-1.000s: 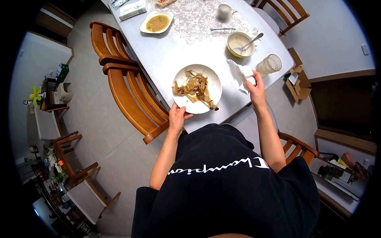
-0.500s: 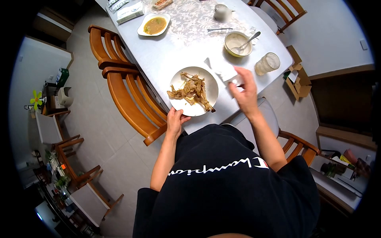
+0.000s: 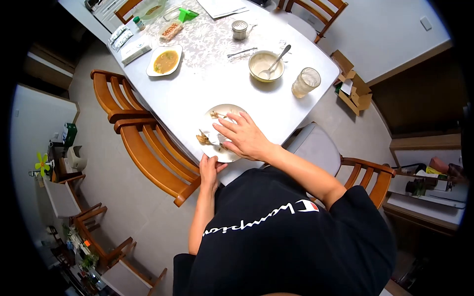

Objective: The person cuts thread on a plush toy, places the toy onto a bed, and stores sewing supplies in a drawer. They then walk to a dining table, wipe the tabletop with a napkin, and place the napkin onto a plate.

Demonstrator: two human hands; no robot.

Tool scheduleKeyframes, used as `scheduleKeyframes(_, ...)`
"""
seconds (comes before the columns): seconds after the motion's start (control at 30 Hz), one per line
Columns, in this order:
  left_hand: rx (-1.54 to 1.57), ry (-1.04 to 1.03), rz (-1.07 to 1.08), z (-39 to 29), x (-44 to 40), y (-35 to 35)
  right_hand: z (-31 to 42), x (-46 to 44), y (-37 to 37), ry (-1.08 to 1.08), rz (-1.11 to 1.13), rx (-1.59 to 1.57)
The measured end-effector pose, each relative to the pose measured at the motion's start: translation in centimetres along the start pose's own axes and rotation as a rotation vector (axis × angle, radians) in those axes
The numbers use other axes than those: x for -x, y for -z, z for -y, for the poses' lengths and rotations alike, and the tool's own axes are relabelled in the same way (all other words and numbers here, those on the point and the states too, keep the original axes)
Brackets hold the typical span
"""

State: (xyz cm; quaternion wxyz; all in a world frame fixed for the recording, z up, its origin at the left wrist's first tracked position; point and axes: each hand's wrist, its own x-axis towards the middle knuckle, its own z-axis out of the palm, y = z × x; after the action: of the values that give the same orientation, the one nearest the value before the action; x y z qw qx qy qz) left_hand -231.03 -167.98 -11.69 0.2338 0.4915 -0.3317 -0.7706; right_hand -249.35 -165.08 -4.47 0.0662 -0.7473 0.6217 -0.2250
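Note:
A white plate (image 3: 236, 109) lies at the near end of the table, with brown bones and scraps (image 3: 202, 138) on it. My left hand (image 3: 209, 170) grips the plate's near-left rim, its thumb on the edge. Over the plate is my right hand (image 3: 245, 138), palm down with its fingers spread, hiding much of the scraps. A crumpled white tissue (image 3: 214, 137) shows on the scraps beside the right fingertips. Beyond the plate stand a bowl (image 3: 253, 66) with a spoon (image 3: 279, 57) in it and a glass (image 3: 305, 83).
A dish of soup (image 3: 165, 60), a tissue pack (image 3: 136, 50), a food tray (image 3: 171, 30) and a metal shaker (image 3: 239, 30) stand farther back on the table (image 3: 192, 89). Wooden chairs (image 3: 148, 158) line the left side. A grey-seated chair (image 3: 316, 148) is at the right.
My right hand has moved left from beside the bowl to over the plate, and its fingers have spread. The tissue now lies on the scraps. The view has shifted, showing more of the far table.

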Motion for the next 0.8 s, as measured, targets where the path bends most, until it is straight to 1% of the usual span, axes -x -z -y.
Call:
scheduleKeyframes(0.03,0.01,0.008,-0.002,0.2,-0.1,0.1,0.0,-0.1,0.7,-0.022,-0.058,-0.069)
scheduleKeyframes(0.07,0.005,0.009,0.007,0.2,-0.2,0.0,-0.8,-0.1,0.9,-0.029,-0.063,-0.064)
scheduleKeyframes(0.13,0.008,0.012,-0.037,0.3,-0.4,0.0,-3.1,-0.1,0.8,-0.232,-0.247,-0.291)
scheduleKeyframes(0.17,0.012,0.009,-0.05,0.4,-0.5,0.0,-4.5,0.0,0.6,-0.392,-0.328,-0.339)
scheduleKeyframes(0.2,0.014,0.0,-0.05,0.4,-0.5,0.2,-6.7,0.0,-0.4,-0.481,-0.418,-0.354)
scheduleKeyframes(0.23,0.014,-0.003,-0.05,0.4,-0.5,0.3,-10.1,0.3,-2.6,-0.592,-0.522,-0.45)
scheduleKeyframes(0.27,0.013,-0.005,-0.053,0.2,-0.5,0.3,-12.4,0.1,-2.6,-0.844,-0.556,-0.63)
scheduleKeyframes(0.3,0.014,-0.005,-0.066,0.1,-0.5,0.4,-15.5,0.3,-3.6,-1.041,-0.561,-0.661)
scheduleKeyframes(0.33,0.004,-0.003,-0.09,0.1,-0.4,0.5,-16.7,0.2,-2.4,-1.09,-0.585,-0.735)
scheduleKeyframes(0.37,0.025,-0.012,-0.086,0.0,-0.3,0.4,-20.4,0.5,-4.6,-1.22,-0.629,-0.573)
scheduleKeyframes(0.4,0.046,-0.023,-0.082,0.0,-0.1,0.6,-21.5,0.2,-3.7,-1.317,-0.526,-0.521)
scheduleKeyframes(0.47,0.062,-0.028,-0.092,0.1,-0.1,0.9,-24.1,-0.4,-4.5,-1.383,-0.601,-0.537)
scheduleKeyframes(0.6,0.064,-0.025,-0.156,0.3,0.2,1.1,-25.7,-1.6,-4.0,-1.33,-0.568,-0.65)
scheduleKeyframes(0.67,0.085,-0.014,-0.163,0.8,0.1,1.4,-26.0,-1.8,-4.9,-1.354,-0.608,-0.644)
scheduleKeyframes(0.7,0.099,-0.011,-0.181,0.6,0.2,1.1,-24.7,-2.5,-3.5,-1.462,-0.645,-0.567)
scheduleKeyframes(0.73,0.098,-0.011,-0.18,0.7,0.1,1.0,-23.7,-2.5,-3.3,-1.462,-0.646,-0.567)
scheduleKeyframes(0.8,0.09,-0.004,-0.208,1.1,-0.2,1.1,-21.9,-2.0,-3.0,-1.121,-0.772,-0.287)
